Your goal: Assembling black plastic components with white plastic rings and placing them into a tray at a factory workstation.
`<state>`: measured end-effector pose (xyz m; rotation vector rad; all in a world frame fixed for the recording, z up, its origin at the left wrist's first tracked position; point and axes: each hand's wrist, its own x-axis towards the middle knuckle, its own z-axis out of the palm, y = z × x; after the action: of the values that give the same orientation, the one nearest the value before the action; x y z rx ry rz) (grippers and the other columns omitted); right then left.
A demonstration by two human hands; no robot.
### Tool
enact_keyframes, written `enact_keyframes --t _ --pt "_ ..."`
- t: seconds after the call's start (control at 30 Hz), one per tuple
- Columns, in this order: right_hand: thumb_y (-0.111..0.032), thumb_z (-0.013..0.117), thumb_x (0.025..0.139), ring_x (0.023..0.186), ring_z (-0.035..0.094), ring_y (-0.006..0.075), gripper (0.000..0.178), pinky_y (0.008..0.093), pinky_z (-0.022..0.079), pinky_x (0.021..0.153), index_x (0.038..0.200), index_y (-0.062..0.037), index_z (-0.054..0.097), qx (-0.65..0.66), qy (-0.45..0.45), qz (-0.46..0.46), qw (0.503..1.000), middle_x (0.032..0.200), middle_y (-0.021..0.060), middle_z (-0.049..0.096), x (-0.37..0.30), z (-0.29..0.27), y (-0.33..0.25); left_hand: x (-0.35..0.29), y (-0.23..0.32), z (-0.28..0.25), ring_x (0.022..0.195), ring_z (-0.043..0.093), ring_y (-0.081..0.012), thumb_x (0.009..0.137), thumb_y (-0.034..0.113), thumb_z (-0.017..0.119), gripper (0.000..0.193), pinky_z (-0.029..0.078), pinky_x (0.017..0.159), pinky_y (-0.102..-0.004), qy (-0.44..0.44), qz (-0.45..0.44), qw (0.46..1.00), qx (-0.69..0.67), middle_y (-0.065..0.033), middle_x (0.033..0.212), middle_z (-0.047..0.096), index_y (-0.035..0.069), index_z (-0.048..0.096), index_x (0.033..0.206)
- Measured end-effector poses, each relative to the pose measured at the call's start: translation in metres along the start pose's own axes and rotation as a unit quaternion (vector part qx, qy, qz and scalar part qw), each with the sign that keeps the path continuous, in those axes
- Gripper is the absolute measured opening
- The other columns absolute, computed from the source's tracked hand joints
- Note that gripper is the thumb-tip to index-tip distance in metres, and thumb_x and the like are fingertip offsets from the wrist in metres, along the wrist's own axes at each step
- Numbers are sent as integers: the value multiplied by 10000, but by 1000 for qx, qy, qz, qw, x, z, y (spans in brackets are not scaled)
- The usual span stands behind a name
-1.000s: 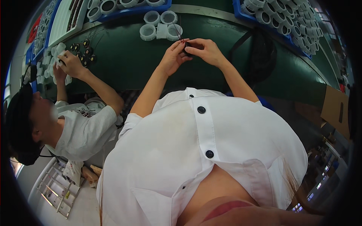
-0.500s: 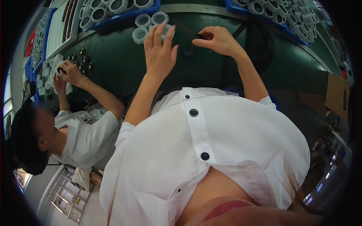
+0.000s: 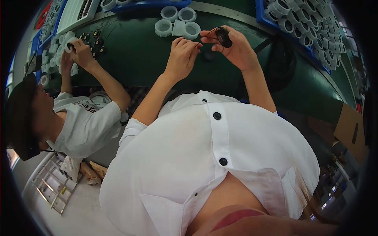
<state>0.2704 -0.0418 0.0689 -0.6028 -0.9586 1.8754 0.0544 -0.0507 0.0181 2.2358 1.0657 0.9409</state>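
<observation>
My right hand (image 3: 239, 53) holds a black round disc-shaped part (image 3: 223, 37) on its edge, between thumb and fingers, above the green table. Thin wire runs from it toward my left hand (image 3: 182, 59). The fingertips of that hand are pinched together on the reddish wire end (image 3: 199, 45). Just beyond my hands stand several translucent white plastic ring-shaped cups (image 3: 163, 28), grouped around a small whitish square piece (image 3: 178, 28). A dark round spot or part (image 3: 208, 55) shows faintly on the table below my hands.
Blue trays (image 3: 260, 13) of white rings (image 3: 293, 15) line the far side. A black bag (image 3: 281, 59) lies at right, a cardboard box (image 3: 350, 128) beyond it. At left, a co-worker's hands (image 3: 80, 55) handle a white ring beside several black round parts (image 3: 96, 43).
My left hand has moved from over the white cups to near my right hand and closed on the wire end. My right hand has turned, showing the black part upright.
</observation>
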Motion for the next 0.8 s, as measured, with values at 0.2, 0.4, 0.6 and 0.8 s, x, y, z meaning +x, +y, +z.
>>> enact_keyframes --t 0.2,0.4,0.6,0.8 --pt "-331 487 976 1163 589 332 457 379 499 951 1197 65 543 -11 -2 -26 1000 1279 273 552 3 -11 -5 -6 -63 -23 1110 597 -217 807 61 691 365 451 966 -344 134 -167 972 -92 -97 1116 655 33 615 1163" --pt "-358 476 978 1143 597 347 506 401 498 971 1208 90 528 -40 -5 -32 999 1266 290 550 11 -13 -11 6 -147 -29 1252 492 -308 704 229 763 819 330 1079 -475 64 -203 977 25 -136 1294 547 94 402 1426" --pt "-321 490 978 1128 603 354 449 426 493 981 1179 77 544 -30 16 -56 998 1246 290 562 3 -19 -23 -10 -89 -29 1272 424 -372 613 398 867 1045 252 1114 -559 14 -305 921 242 -198 1284 511 75 334 1452" --pt "-314 494 979 1125 607 357 436 428 501 972 1171 74 546 -34 9 -53 998 1232 293 570 19 -11 -23 -27 -124 -26 1360 385 -322 602 359 892 1061 320 1123 -419 -4 -270 956 -115 -183 1446 410 36 340 1448"
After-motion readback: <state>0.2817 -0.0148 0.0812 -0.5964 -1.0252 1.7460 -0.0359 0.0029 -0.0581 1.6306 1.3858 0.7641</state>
